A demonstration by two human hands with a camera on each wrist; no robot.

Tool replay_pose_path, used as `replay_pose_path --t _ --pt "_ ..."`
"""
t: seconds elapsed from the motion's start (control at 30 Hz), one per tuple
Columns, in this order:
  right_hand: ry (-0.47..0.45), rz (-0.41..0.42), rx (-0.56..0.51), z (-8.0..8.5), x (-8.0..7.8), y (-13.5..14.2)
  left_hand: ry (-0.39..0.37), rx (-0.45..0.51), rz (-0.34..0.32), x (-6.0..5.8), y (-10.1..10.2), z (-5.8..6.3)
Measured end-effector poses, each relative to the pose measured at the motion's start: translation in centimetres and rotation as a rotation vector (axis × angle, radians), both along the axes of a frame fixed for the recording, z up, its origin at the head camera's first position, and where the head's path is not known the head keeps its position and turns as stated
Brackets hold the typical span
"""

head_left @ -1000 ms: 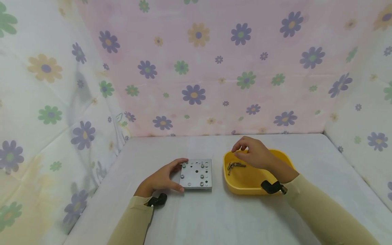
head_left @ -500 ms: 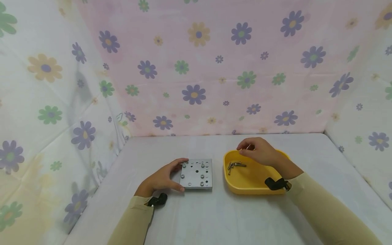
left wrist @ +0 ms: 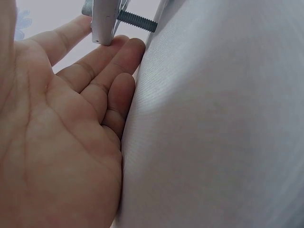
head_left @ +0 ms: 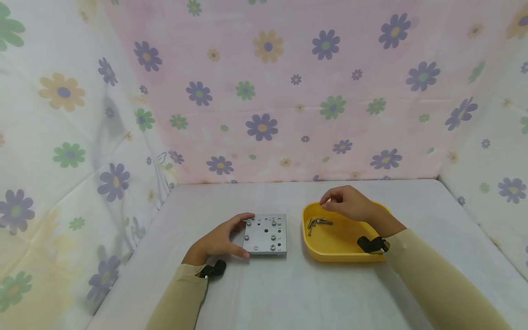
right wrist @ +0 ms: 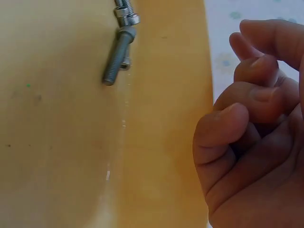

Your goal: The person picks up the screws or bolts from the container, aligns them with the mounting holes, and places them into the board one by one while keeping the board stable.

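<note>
My left hand (head_left: 216, 238) holds a square silver metal plate (head_left: 260, 240) by its left side, thumb at the near corner and a finger at the far one. Several socket-head screws stand in the plate's holes, while other holes are bare. From the left wrist, a threaded screw shank (left wrist: 137, 21) juts out under the plate. Over the far part of a yellow tray (head_left: 342, 257) hovers my right hand (head_left: 350, 204), fingers loosely curled with nothing visible between them. Several loose socket-head screws (head_left: 324, 222) lie at the tray's left side; a long one (right wrist: 116, 57) shows close up.
A white cloth covers the table (head_left: 264, 293). Flower-print curtains stand on the left, the right and along the back edge (head_left: 264, 151). Black wrist cameras (head_left: 370, 244) sit at both cuffs, the right one over the tray's near right corner.
My right hand has shifted slightly to the right over the tray, then stays almost still. The left hand, the plate and the loose screws keep their places.
</note>
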State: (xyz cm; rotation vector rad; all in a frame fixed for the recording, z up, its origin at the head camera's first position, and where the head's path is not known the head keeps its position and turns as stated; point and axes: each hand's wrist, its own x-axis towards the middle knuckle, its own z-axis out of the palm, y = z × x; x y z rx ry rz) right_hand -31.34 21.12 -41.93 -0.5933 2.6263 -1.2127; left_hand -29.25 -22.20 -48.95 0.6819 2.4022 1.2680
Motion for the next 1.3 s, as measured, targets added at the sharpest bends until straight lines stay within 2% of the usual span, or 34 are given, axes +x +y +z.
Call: replay_pose_path --t 0.2,0.57,0.87,1.3 --pt "-0.062 0.013 0.001 -0.8 -0.3 0.0 0.005 -0.008 0.005 0.0 0.1 0.0" --pt "-0.164 0.026 0.096 -2.0 -0.8 -0.1 -0.014 0.006 0.006 0.0 0.3 0.1" --pt "-0.130 0.065 0.153 -2.5 -0.8 -0.3 -0.006 -0.009 0.013 0.0 0.3 0.0" --pt "-0.118 0.065 0.223 -2.9 -1.0 -0.7 -0.013 -0.008 0.015 0.1 0.0 0.1"
